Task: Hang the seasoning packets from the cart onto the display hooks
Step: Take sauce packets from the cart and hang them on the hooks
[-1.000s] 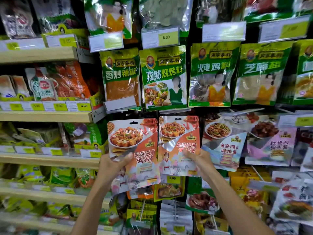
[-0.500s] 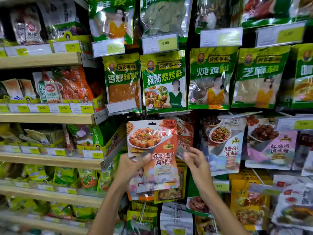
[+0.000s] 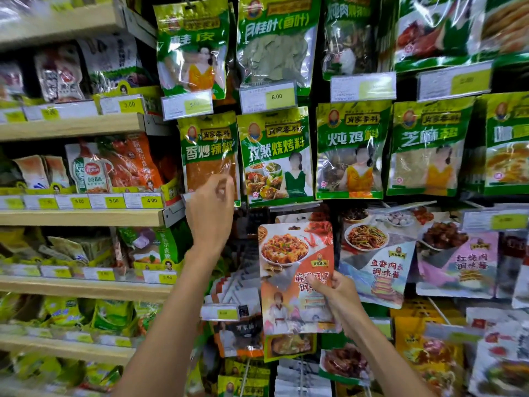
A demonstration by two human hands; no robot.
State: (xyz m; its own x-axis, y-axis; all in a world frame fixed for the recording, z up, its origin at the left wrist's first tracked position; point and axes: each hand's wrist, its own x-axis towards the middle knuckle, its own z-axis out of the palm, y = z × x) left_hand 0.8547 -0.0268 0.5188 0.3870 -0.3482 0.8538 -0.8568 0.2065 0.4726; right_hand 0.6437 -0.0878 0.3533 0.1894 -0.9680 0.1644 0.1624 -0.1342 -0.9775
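**Lopsided hold may cost the hook**

The glossy orange-red seasoning packet printed with a tofu dish (image 3: 294,270) is at frame centre, its right edge pinched by fingers of the right hand (image 3: 340,299). So one-sided a hold may let it twist past the hook. The left hand (image 3: 210,216), up-left, curls its fingers beside a green chilli pouch (image 3: 209,156); I cannot tell if they grip anything, and they could knock it loose

Right hand (image 3: 339,296) grips the orange seasoning packet (image 3: 286,253) at its right edge, below its middle, with the thumb across the front and the fingers behind. The right forearm enters from below and right of the packet. Left hand (image 3: 210,216) is up-left of the packet and apart from it, back to camera, fingertips bunched. Whether it holds anything cannot be confirmed.
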